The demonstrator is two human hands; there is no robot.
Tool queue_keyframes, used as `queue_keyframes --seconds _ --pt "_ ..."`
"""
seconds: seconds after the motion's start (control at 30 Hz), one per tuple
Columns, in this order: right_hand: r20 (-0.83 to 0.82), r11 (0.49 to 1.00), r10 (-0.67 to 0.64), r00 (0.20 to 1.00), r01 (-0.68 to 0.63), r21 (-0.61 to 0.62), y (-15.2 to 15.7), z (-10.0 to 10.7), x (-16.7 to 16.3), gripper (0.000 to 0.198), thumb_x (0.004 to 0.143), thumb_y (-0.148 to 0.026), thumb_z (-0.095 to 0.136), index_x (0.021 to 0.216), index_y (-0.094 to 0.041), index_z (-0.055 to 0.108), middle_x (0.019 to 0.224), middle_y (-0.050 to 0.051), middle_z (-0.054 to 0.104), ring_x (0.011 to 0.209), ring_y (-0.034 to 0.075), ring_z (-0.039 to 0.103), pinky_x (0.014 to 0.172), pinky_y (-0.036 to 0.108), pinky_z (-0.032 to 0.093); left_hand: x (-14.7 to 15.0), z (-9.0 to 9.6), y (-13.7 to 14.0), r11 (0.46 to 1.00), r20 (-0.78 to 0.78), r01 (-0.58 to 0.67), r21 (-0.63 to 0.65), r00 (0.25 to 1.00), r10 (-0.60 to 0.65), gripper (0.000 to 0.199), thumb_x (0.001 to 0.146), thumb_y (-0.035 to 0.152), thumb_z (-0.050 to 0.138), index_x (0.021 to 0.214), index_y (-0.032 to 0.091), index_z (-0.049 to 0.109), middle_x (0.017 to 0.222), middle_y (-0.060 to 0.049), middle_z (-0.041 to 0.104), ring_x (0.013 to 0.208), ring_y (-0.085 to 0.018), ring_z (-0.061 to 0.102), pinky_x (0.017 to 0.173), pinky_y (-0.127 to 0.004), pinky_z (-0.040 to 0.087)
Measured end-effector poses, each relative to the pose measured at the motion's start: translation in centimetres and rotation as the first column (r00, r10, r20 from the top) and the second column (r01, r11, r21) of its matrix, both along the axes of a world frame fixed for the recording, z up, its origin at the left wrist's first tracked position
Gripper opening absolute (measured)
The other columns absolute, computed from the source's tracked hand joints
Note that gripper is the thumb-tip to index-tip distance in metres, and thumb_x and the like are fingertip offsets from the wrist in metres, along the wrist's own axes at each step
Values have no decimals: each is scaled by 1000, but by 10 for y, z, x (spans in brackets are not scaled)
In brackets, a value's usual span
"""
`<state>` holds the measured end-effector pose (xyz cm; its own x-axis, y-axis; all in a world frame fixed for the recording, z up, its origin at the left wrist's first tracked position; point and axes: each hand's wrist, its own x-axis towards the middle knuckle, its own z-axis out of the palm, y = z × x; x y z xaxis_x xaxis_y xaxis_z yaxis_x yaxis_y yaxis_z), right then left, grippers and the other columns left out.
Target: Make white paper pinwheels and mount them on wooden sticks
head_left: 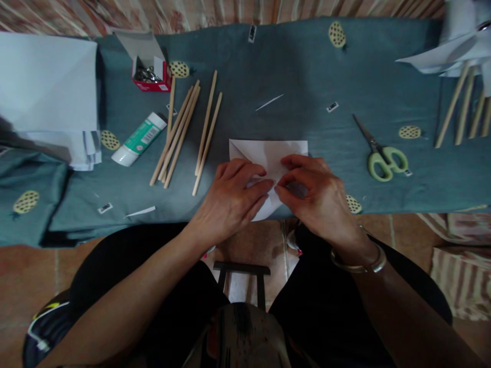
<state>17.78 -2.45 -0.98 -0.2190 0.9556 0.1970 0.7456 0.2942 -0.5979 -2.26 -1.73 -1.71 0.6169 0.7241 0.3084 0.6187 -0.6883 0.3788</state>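
A white sheet of paper (286,147) lies at the near edge of the cloth-covered table, with a diagonal crease by its far left corner. Over its left part is my left hand (233,197), fingers curled and thumb pressed at the paper's middle. From the other side, my right hand (316,191) pinches at the same spot, thumb and index finger close together. Both sets of fingertips nearly meet there and partly hide the paper. A metal bangle (360,266) circles my right wrist.
To the left lie wooden sticks (180,133), a glue tube (138,139), an opened red box of small metal pieces (151,76) and stacked paper (49,82). Green-handled scissors (385,158) rest at right, near paper pinwheels (456,48) on sticks. Paper slivers (269,102) are scattered about.
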Motion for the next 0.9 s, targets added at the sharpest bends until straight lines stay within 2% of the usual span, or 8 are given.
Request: queue_keyframes --seconds 0.27,0.67,0.9 --pt "6 1000 6 1000 -6 14 1 0 1 6 80 -15 66 75 -18 69 114 13 72 107 28 65 94 47 52 3 -5 0 1000 -42 5 26 999 -4 23 96 25 53 114 20 67 116 -8 65 108 -25 53 90 -41 43" --pt "32 999 29 999 -29 12 1 1 1 7 82 -14 67 76 -18 69 115 13 71 108 28 65 96 46 52 4 -2 0 999 -79 -12 -49 997 8 24 97 25 50 114 23 67 113 -7 67 108 -26 55 90 -42 42" --pt "29 999 37 999 -37 17 0 1 2 8 83 -15 66 77 -20 69 115 11 71 108 27 65 95 47 52 5 -5 2 999 -89 -9 -31 996 6 25 98 28 50 114 20 67 112 -8 67 106 -26 54 88 -41 42"
